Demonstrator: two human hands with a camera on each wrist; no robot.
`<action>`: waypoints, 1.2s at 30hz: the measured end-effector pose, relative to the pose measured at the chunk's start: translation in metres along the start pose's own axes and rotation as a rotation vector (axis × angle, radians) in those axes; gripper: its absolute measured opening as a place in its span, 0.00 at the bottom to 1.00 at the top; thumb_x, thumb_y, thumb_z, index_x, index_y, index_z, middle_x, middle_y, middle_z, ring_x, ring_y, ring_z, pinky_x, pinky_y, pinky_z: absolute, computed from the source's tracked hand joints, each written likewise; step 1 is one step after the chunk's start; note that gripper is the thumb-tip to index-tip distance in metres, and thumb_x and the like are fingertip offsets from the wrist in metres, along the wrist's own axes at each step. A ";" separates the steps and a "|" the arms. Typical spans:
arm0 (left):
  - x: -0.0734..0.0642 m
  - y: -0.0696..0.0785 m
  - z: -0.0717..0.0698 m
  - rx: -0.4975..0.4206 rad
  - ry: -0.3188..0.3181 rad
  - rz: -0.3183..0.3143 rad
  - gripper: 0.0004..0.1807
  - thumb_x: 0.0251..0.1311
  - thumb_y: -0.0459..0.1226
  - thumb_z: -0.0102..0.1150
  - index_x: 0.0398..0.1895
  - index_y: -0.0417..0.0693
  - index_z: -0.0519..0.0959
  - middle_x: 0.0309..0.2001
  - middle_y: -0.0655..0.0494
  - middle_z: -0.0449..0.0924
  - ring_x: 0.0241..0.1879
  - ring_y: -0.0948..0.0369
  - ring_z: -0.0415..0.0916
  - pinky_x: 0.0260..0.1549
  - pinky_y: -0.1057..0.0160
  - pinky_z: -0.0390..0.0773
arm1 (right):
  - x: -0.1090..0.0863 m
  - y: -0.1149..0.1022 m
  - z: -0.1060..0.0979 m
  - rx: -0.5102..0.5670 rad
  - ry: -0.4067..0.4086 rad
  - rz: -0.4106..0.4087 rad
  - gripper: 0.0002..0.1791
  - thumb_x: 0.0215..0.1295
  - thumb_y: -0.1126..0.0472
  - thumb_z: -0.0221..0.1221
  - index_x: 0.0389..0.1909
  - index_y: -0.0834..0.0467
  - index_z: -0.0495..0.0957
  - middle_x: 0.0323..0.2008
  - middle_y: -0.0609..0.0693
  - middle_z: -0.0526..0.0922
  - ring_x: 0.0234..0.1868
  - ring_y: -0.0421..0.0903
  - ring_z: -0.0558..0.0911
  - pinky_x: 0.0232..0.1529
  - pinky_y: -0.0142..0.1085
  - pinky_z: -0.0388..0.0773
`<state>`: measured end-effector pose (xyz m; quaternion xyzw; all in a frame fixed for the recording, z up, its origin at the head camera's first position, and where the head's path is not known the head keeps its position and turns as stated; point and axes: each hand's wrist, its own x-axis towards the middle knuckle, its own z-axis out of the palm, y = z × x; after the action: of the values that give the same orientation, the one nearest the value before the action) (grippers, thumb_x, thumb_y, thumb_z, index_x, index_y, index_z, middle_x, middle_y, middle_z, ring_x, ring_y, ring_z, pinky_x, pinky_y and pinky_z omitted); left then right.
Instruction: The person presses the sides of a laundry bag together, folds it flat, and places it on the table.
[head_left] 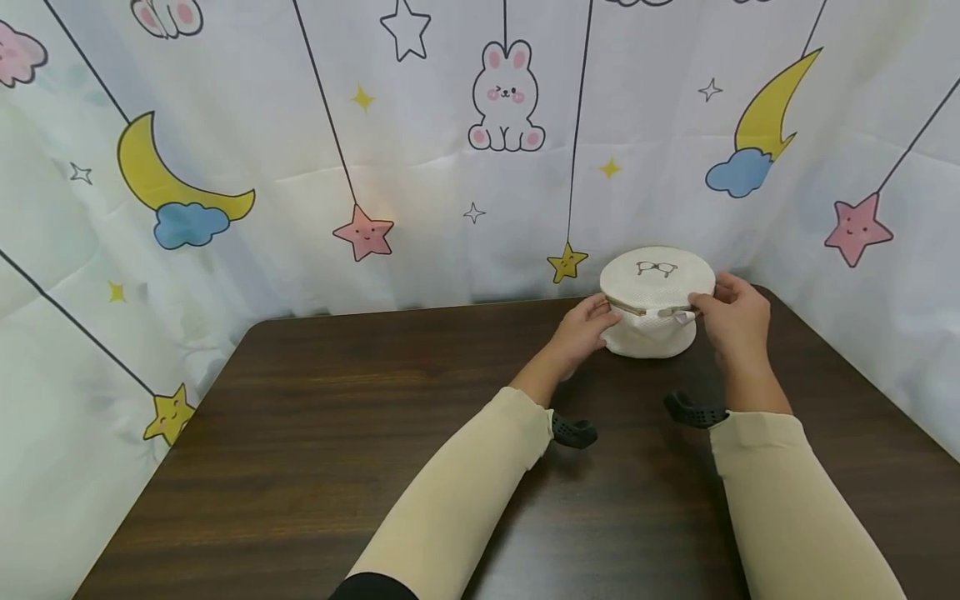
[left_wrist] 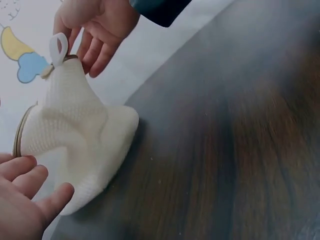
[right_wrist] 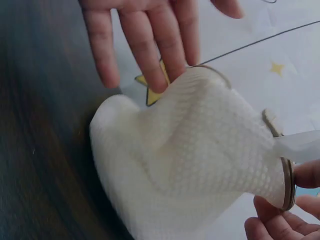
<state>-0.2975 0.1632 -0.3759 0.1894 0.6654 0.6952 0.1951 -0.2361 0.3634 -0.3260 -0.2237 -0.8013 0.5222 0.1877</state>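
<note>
A round white mesh laundry bag [head_left: 651, 329] stands on the table, with glasses printed on its lid and a zip around its upper edge. My right hand [head_left: 737, 321] pinches the bag's rim at the zip, beside a pale loop tag [left_wrist: 58, 49]. At the opposite side is my left hand [head_left: 581, 329], its fingers fairly straight and right at the bag's side. The bag's wall is creased and sags between the hands in the left wrist view. A zip pull [right_wrist: 271, 122] shows near the right hand's fingers in the right wrist view.
The dark wooden table [head_left: 337, 467] has its back edge just behind the bag. A white curtain [head_left: 420, 167] printed with moons, stars and a rabbit hangs around the back and sides. Black wrist devices [head_left: 693, 411] stick out inward from the sleeves.
</note>
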 end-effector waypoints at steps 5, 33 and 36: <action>-0.003 0.007 -0.007 -0.136 0.139 0.008 0.32 0.69 0.43 0.56 0.74 0.46 0.62 0.62 0.50 0.76 0.59 0.56 0.77 0.54 0.50 0.79 | -0.007 -0.008 0.006 0.079 -0.021 -0.043 0.37 0.68 0.57 0.59 0.76 0.56 0.58 0.42 0.36 0.70 0.34 0.30 0.75 0.33 0.20 0.77; -0.091 0.035 -0.177 -0.248 0.473 0.082 0.08 0.72 0.39 0.52 0.48 0.47 0.76 0.37 0.59 0.80 0.43 0.60 0.79 0.54 0.47 0.74 | -0.052 -0.051 0.139 0.402 -0.495 -0.155 0.40 0.59 0.62 0.70 0.71 0.60 0.65 0.38 0.41 0.82 0.29 0.35 0.79 0.29 0.27 0.76; -0.103 0.035 -0.192 -0.237 0.498 0.087 0.14 0.71 0.38 0.53 0.57 0.48 0.74 0.34 0.59 0.81 0.39 0.61 0.79 0.55 0.45 0.74 | -0.057 -0.056 0.155 0.352 -0.521 -0.170 0.39 0.61 0.60 0.68 0.72 0.59 0.64 0.40 0.42 0.80 0.31 0.35 0.79 0.31 0.28 0.77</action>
<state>-0.3109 -0.0555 -0.3497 0.0172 0.5981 0.8011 0.0164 -0.2807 0.1953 -0.3380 0.0211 -0.7357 0.6748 0.0552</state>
